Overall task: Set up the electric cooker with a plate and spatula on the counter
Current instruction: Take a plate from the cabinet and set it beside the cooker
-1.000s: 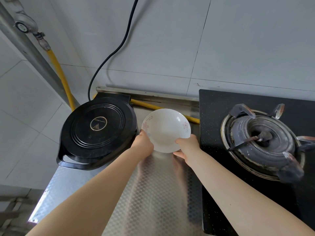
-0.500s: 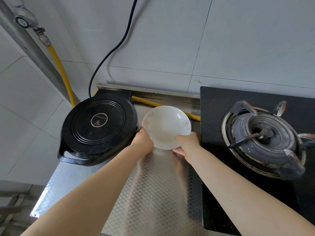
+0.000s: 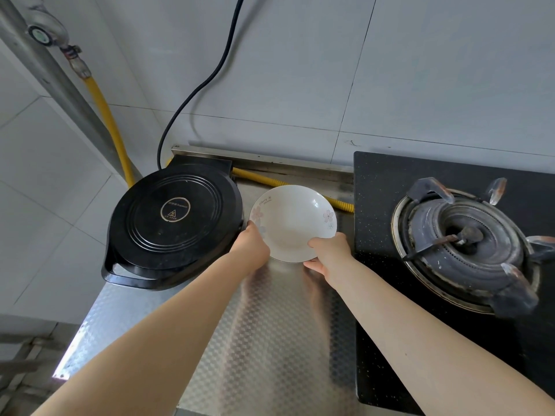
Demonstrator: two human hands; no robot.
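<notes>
- Because a shallow dish tips easily, the left hand (image 3: 250, 246) and right hand (image 3: 329, 253) each grasp the near rim of the plate (image 3: 292, 220).
- It sits between the electric cooker (image 3: 174, 223) and gas burner (image 3: 462, 244), probably for easy serving on the counter (image 3: 264, 325).
- No spatula visible.

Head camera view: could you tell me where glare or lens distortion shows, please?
In the head view, bright glare streaks the embossed steel counter below the plate; wide-angle distortion bows the wall tile lines and stretches both forearms; focus is sharp throughout.

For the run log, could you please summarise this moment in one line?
both hands: left hand, right hand | hold: white plate | beside: closed electric cooker | spatula: unseen
</notes>
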